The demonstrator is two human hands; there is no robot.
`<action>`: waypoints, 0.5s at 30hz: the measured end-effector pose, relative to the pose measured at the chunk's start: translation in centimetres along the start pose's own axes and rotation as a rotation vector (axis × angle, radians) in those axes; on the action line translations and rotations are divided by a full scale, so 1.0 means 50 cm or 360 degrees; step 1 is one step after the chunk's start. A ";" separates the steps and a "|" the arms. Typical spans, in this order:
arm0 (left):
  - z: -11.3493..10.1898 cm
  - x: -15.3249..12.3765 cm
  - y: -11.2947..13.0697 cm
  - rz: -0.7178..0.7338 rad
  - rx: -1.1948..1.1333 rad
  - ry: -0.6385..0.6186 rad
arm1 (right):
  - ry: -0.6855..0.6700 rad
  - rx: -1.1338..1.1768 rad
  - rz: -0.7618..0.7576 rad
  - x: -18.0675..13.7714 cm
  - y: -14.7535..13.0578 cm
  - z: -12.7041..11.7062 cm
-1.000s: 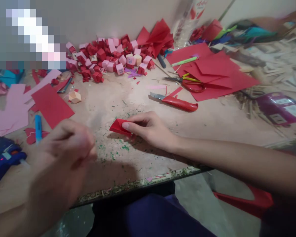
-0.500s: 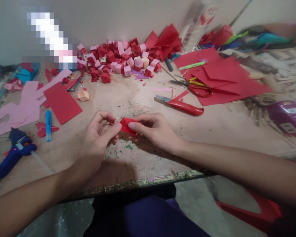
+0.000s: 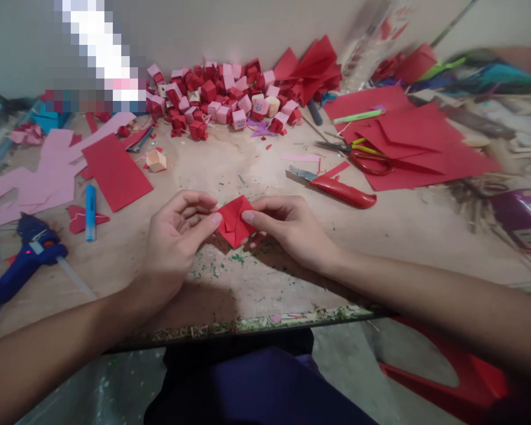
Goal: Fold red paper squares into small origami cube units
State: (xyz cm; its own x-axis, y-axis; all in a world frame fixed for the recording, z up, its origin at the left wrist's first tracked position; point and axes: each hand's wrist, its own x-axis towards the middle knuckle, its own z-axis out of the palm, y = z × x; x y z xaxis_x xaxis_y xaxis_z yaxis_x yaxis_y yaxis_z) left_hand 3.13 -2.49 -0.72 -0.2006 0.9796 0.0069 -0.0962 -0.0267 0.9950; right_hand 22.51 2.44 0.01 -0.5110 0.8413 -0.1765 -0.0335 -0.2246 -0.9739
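Note:
A small folded red paper piece (image 3: 234,219) is held just above the worn table (image 3: 398,230) in the middle of the head view. My left hand (image 3: 177,236) pinches its left edge between thumb and fingers. My right hand (image 3: 287,227) pinches its right edge the same way. The piece faces up, with fold lines showing on it.
A red utility knife (image 3: 343,190) and red-handled scissors (image 3: 358,154) lie beyond my right hand, beside red paper sheets (image 3: 416,141). A heap of red and pink paper cubes (image 3: 225,106) sits at the back. At left lie a blue glue gun (image 3: 20,265), a blue marker (image 3: 89,211) and pink paper (image 3: 39,177).
My left hand came in from the lower left and took hold of the red piece beside my right hand. Both hands have tilted the piece up and turned its face toward me.

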 end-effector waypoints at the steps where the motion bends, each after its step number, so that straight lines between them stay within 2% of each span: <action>1: -0.001 0.002 0.000 0.0052 0.0003 0.0023 | -0.0041 -0.0016 0.0020 0.000 -0.001 -0.001; 8: 0.000 0.012 0.001 0.0288 0.0120 0.0083 | -0.0270 -0.0306 0.0075 -0.003 -0.007 -0.010; 12: -0.002 0.002 -0.003 0.0423 0.0440 0.0014 | -0.0239 -0.0362 -0.0009 -0.004 -0.005 -0.010; 15: -0.005 -0.007 -0.008 0.0443 0.0527 -0.0088 | -0.0179 -0.0367 0.0002 -0.005 -0.006 -0.005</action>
State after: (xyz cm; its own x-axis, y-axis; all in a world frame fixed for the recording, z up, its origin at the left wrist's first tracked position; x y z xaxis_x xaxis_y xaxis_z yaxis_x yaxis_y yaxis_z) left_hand 3.02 -2.86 -1.13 -0.1213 0.9535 0.2760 0.2736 -0.2352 0.9326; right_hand 22.86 2.40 0.33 -0.6036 0.7783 -0.1730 0.1573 -0.0965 -0.9828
